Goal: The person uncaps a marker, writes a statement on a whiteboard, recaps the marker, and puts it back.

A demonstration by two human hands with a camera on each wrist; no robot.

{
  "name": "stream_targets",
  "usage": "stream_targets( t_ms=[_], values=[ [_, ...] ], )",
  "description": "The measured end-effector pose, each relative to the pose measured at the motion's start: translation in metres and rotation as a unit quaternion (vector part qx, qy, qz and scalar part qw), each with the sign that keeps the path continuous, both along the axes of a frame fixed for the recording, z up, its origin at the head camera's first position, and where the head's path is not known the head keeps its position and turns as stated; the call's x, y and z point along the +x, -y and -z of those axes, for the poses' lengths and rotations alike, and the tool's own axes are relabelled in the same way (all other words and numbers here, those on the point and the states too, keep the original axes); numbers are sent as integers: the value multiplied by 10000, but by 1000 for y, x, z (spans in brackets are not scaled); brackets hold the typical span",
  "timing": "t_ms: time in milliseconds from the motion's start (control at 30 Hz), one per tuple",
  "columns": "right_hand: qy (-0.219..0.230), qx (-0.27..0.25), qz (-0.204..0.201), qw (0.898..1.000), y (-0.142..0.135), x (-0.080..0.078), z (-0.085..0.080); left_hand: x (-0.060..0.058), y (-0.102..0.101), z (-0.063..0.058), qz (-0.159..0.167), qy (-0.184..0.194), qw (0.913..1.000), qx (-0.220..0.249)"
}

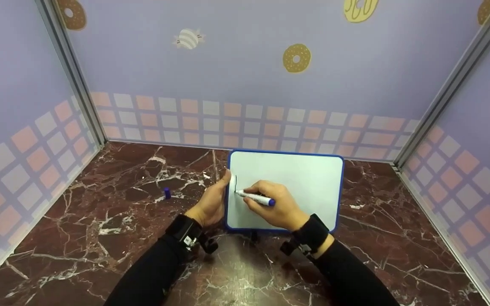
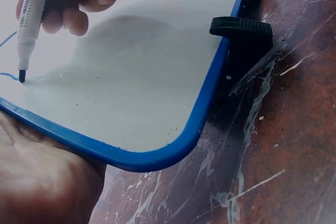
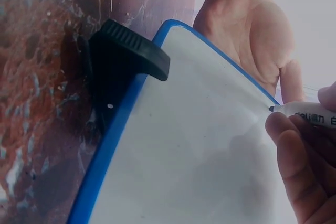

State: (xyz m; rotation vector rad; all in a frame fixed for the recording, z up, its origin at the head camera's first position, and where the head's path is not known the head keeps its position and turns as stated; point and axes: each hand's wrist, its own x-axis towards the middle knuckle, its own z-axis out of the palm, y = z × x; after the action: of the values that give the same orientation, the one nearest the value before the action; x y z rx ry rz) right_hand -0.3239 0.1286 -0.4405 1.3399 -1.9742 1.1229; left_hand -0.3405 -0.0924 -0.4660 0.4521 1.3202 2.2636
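Observation:
A small whiteboard with a blue frame leans back on the table. The left hand grips its left edge, thumb along the frame and fingers partly hidden behind. Between the thumb and fingers of the right hand is a white marker with a blue end. Its dark tip touches the board near the left edge, at the lower end of a short, nearly vertical line. In the right wrist view, the marker shows printed lettering.
A blue marker cap stands on the marbled table, left of the board. Black clips grip the board's lower edge. Patterned walls enclose the table at the back and both sides.

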Motion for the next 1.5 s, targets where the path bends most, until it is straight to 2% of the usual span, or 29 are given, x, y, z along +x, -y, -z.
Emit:
stream_targets(
  t_ms=[700, 967, 1200, 1367, 1500],
  values=[
    [218, 96, -181, 9996, -1, 3, 1, 1, 1, 0, -52, 118, 9999, 11],
    [251, 195, -146, 9994, -1, 5, -1, 0, 0, 0, 36, 80, 9998, 178],
    [187, 4, -255, 9995, -1, 8, -7, 1, 0, 0, 91, 18, 9999, 103],
    [-116, -194, 9, 9997, 0, 7, -7, 1, 0, 0, 152, -5, 9998, 121],
    [-102, -306, 220, 9992, 1, 6, -5, 1, 0, 0, 113, 11, 9999, 103]
  ],
)
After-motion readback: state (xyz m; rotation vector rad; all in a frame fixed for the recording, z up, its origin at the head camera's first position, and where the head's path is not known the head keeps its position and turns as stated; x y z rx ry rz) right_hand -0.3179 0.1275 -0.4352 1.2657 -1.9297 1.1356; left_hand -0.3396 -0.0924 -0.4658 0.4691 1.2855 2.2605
